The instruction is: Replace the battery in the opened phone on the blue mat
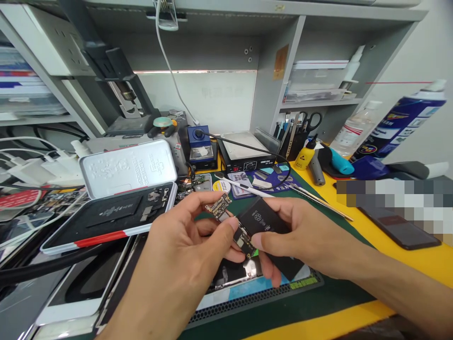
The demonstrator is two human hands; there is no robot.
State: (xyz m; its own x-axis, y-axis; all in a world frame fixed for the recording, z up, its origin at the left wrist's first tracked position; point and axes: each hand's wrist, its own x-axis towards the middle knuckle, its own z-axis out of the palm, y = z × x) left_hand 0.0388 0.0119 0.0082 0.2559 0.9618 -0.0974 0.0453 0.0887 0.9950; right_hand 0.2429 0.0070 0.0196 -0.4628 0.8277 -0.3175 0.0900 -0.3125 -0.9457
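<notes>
Between the thumb and fingers of my left hand (191,250) is a narrow phone circuit board (243,239), tilted down to the right. My right hand (297,231) grips a black phone battery (271,216), its thumb near the lower end of the board. Board and battery lie side by side; whether they are joined I cannot tell. Below both hands an opened phone housing (247,269) rests on the mat, partly hidden by my fingers.
To the left, an open tin (127,170) holds phone parts. Beyond my hands stand a heating plate (247,151), a yellow bottle (306,153) and a pen-like tool (247,189). Metal tweezers (322,202) and a dark phone (399,226) lie at right, on the green mat (339,302) and yellow table.
</notes>
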